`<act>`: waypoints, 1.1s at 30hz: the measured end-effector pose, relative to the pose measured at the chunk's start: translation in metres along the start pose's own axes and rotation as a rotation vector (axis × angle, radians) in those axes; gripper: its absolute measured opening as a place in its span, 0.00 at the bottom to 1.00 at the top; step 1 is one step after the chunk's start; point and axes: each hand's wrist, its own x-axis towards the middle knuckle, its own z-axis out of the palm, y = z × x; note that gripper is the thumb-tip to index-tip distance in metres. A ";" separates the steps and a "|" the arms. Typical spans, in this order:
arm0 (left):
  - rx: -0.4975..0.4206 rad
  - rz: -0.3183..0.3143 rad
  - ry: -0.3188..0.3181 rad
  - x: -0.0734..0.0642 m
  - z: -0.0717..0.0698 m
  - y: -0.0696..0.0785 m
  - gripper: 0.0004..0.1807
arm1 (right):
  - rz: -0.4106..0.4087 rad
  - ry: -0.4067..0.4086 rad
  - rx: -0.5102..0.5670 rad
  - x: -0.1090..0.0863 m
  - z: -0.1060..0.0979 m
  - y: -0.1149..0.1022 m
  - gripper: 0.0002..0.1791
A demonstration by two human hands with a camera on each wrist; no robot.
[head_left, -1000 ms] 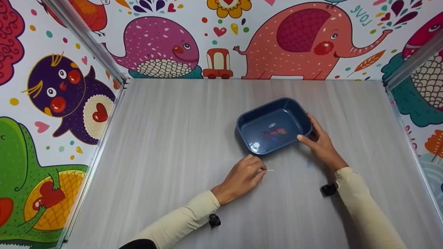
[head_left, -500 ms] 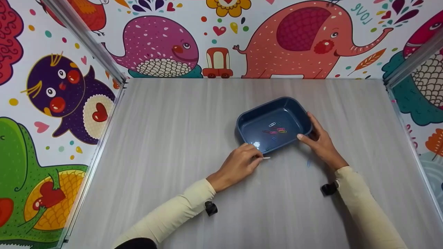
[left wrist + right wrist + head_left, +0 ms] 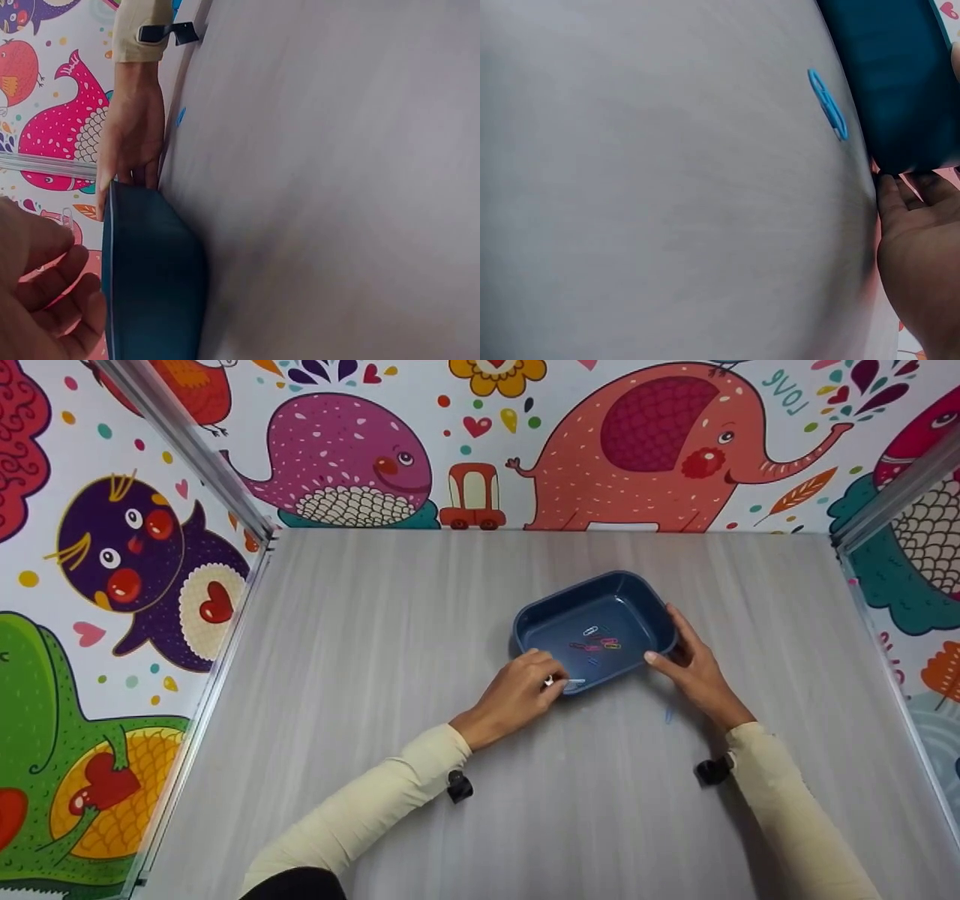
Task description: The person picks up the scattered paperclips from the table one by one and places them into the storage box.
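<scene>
A dark blue rectangular tray (image 3: 634, 598) stands at an angle on the table, with several coloured paper clips (image 3: 592, 648) scattered on its bottom. Over its near left rim, my left hand (image 3: 514, 699) pinches a white paper clip (image 3: 576, 681) between thumb and forefinger. In the left wrist view this clip (image 3: 67, 217) sticks up from the fingertips, above the tray's rim. My right hand (image 3: 701, 675) grips the tray's right end, thumb at the rim and fingers along the outer wall. A light blue paper clip (image 3: 827, 105) lies on the table close to the tray, near my right wrist.
The grey wood-grain table (image 3: 360, 645) extends around the tray. Printed cartoon walls (image 3: 480, 450) with metal corner strips (image 3: 202, 457) border it at the back and sides. A small black camera (image 3: 459, 786) sits on the left wrist, another camera (image 3: 712, 770) on the right.
My left hand has moved forward from the table in front of the tray to above its near left rim, carrying the white paper clip. My right hand and the tray stay put.
</scene>
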 end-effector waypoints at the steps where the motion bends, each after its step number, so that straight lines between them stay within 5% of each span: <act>1: -0.001 -0.004 -0.005 0.001 0.000 -0.001 0.06 | -0.001 0.000 -0.001 0.000 0.000 0.000 0.50; 15: 0.015 -0.023 -0.042 0.020 -0.002 -0.015 0.06 | -0.015 -0.001 0.025 0.001 0.001 0.002 0.50; 33: 0.064 -0.026 -0.166 0.046 0.004 -0.019 0.08 | -0.007 0.011 0.004 0.000 0.001 0.001 0.50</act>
